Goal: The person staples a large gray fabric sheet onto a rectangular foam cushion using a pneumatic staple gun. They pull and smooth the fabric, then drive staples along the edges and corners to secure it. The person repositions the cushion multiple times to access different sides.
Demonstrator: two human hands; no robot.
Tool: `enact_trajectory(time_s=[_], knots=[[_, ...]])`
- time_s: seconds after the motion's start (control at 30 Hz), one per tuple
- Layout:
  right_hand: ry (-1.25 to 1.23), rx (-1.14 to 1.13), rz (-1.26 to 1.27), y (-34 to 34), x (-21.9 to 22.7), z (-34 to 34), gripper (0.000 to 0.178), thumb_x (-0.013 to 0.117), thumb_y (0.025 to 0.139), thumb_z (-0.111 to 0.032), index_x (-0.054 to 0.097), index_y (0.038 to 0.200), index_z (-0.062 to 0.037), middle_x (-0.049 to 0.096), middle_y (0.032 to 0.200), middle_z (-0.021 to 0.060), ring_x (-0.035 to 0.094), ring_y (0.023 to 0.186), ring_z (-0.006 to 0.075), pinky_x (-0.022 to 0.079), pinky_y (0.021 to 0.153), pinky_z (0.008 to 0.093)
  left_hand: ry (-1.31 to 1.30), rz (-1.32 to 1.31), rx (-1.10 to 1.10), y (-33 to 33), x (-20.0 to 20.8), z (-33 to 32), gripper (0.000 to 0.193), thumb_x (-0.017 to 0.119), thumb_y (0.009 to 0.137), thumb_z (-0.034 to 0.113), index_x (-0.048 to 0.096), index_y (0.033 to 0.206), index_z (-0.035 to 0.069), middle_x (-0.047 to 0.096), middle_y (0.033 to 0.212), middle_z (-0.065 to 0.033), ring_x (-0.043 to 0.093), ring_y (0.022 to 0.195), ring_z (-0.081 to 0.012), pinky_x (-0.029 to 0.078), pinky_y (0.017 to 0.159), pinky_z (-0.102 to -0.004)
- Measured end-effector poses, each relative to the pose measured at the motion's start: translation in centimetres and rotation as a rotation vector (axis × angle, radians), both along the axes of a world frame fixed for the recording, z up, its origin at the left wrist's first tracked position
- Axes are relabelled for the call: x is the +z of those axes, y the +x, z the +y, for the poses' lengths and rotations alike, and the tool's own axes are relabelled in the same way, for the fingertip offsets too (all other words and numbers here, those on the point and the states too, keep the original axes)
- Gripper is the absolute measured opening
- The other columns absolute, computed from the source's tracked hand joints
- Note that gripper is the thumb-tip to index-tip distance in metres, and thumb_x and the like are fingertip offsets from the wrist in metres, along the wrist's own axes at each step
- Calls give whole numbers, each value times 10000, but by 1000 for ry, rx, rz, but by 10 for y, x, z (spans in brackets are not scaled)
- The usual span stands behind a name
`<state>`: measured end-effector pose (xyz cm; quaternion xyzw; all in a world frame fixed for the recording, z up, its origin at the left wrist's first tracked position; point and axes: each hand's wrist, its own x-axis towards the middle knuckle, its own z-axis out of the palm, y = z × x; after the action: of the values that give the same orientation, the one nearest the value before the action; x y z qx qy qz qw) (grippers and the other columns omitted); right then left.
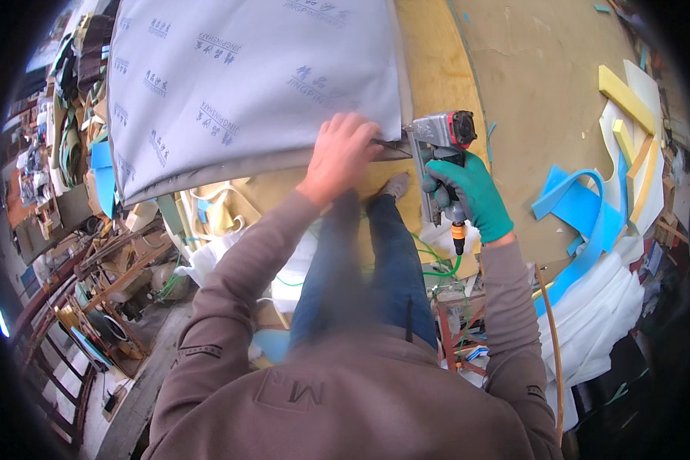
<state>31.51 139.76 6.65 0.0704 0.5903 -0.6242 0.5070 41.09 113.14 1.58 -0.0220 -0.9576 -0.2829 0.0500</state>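
Note:
My right hand (471,195), in a green work glove, grips a pneumatic staple gun (442,138) with a grey body and a red-and-black end cap. An orange fitting joins its handle to a green air hose. The gun's nose touches or nearly touches the near right corner of a padded panel. Pale grey printed fabric (238,84) covers that panel, with a darker border along its edge. My bare left hand (342,153), slightly blurred, is closed at the fabric's near edge, just left of the gun; its fingertips are partly hidden.
Beneath the panel is a plywood-coloured work surface (433,57). Blue foam strips (583,203), yellow foam pieces (625,100) and white wadding (590,322) lie on the right. Wooden frames and scrap crowd the left. The green hose (448,270) hangs near my legs.

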Motion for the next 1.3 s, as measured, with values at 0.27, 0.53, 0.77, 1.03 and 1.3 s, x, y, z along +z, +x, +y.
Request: enact_trajectory(time_s=[0.27,0.53,0.77,1.03,1.3], knots=[[-19,106,-63,-2,-16,0,297,743,1018,-274,735,1184,-27,738,837,30,611,572,71,485,528,244,7,46,23,-4,-1,13,419,871,847,184,686,1220,136,648,1208,-80,593,1135,-350,461,923,-486],[-86,107,-184,-25,-26,6,261,753,1020,-314,755,982,-56,712,792,27,661,623,116,501,563,264,-15,63,-32,-2,-3,10,381,841,878,193,716,1229,115,640,1237,-87,585,1152,-353,469,997,-467],[-247,39,-667,-49,-41,16,287,717,1072,-261,766,1207,-12,715,803,39,598,589,97,435,543,259,-60,77,-51,-2,4,6,373,834,870,178,754,1234,150,646,1246,-65,589,1152,-332,464,1007,-458],[-270,22,-724,-56,-55,27,402,649,1111,-228,670,1404,47,737,803,37,467,471,19,435,468,221,-95,112,-69,-3,-2,8,424,781,843,88,774,1263,150,649,1194,-48,602,1100,-309,478,961,-439],[-228,43,-737,-62,-60,28,410,655,1108,-236,666,1409,42,743,812,41,456,456,19,415,448,219,-133,150,-65,-1,-1,12,415,762,857,54,766,1265,128,659,1178,-55,611,1091,-304,491,940,-441]])
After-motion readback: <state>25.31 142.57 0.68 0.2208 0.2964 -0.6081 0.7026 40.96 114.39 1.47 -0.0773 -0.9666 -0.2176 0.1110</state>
